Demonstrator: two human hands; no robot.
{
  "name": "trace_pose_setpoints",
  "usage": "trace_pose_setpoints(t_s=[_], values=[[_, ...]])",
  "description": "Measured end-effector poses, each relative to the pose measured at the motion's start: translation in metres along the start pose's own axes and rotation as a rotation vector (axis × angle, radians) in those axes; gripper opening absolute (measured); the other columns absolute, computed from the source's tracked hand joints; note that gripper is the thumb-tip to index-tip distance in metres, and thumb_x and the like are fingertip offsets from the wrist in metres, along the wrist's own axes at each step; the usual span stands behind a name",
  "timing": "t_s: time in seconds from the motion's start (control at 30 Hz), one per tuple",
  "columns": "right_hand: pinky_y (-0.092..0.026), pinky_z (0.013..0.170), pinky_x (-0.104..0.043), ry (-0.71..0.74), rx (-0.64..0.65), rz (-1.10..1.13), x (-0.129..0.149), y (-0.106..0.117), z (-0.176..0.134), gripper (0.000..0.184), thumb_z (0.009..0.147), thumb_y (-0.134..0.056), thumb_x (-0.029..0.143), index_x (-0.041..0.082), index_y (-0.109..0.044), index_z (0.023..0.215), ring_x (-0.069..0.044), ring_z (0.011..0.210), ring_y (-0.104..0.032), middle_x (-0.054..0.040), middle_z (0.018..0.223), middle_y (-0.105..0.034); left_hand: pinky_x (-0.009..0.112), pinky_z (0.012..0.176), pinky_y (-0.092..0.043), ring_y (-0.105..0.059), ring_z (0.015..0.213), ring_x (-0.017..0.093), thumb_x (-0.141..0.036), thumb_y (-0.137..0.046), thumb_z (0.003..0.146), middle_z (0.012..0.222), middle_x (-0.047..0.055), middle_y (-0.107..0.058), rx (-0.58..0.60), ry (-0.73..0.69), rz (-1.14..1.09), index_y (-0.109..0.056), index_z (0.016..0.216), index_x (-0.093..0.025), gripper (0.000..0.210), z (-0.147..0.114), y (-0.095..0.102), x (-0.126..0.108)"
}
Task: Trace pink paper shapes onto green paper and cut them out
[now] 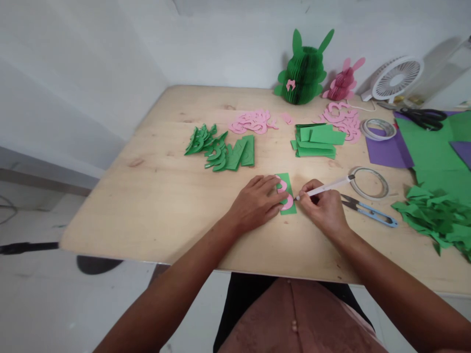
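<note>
My left hand [259, 202] lies flat with its fingers stretched out, pressing a pink curved paper cutout [288, 202] onto a small green paper rectangle [290, 210]. Part of the cutout is hidden under those fingers. In my right hand [324, 208] a white pen [326, 187] is gripped, its tip touching or very near the cutout's right edge. Just right of that hand rest blue-handled thread snips [371, 213]. A roll of tape [369, 183] lies beyond the pen's upper end.
Green cut shapes [217, 152], pink cutouts [253, 121] and green strips [318, 141] lie behind my hands. Green scraps [437, 215], purple paper [388, 151] and black scissors [423, 117] are at the right. A green honeycomb paper rabbit [304, 73] and a white fan [397, 78] stand at the back.
</note>
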State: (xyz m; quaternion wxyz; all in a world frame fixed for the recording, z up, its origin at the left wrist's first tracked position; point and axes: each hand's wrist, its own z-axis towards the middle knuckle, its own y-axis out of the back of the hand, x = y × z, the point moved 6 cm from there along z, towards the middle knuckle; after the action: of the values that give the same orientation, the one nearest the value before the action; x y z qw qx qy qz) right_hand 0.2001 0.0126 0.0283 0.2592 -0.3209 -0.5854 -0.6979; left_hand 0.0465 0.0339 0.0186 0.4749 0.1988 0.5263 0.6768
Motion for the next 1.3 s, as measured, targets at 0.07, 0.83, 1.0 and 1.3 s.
trace_pose_setpoints(t_s=[0.07,0.83,1.0,1.3], values=[[-0.028,0.042,-0.022,0.002,0.002,-0.002,0.0002,0.0,-0.0001,0.009,0.074,-0.054,0.024,0.019,-0.054,0.067,-0.009,0.04,-0.04,0.0062,0.045,-0.045,0.044,0.104,-0.037,-0.048,0.124,0.024,-0.026,-0.047,0.09,0.124,0.01,-0.058,-0.002,-0.002,0.001,-0.063,0.112,-0.024,0.027,0.0,0.0003,-0.0003],[-0.027,0.041,-0.022,-0.009,0.014,-0.011,0.0016,-0.0004,-0.0011,0.01,0.074,-0.053,0.025,0.02,-0.053,0.066,-0.009,0.04,-0.039,0.0063,0.044,-0.043,0.042,0.105,-0.037,-0.049,0.123,0.023,-0.027,-0.046,0.091,0.123,0.01,-0.058,-0.009,-0.008,0.004,-0.064,0.112,-0.023,0.028,-0.0004,-0.0002,-0.0002],[-0.027,0.041,-0.022,-0.004,0.016,-0.01,0.0016,-0.0002,-0.0009,0.009,0.074,-0.053,0.025,0.02,-0.053,0.066,-0.009,0.04,-0.039,0.0062,0.045,-0.043,0.043,0.105,-0.037,-0.048,0.124,0.023,-0.026,-0.046,0.091,0.123,0.01,-0.058,-0.006,-0.012,0.005,-0.063,0.112,-0.023,0.027,-0.0005,0.0004,-0.0004],[-0.028,0.042,-0.022,0.003,0.024,-0.013,0.001,-0.0009,-0.0008,0.01,0.074,-0.054,0.025,0.019,-0.054,0.066,-0.009,0.04,-0.04,0.0062,0.045,-0.044,0.042,0.105,-0.036,-0.048,0.124,0.023,-0.026,-0.044,0.092,0.123,0.011,-0.058,-0.001,-0.013,0.013,-0.063,0.113,-0.023,0.028,-0.0005,-0.0006,-0.0004]])
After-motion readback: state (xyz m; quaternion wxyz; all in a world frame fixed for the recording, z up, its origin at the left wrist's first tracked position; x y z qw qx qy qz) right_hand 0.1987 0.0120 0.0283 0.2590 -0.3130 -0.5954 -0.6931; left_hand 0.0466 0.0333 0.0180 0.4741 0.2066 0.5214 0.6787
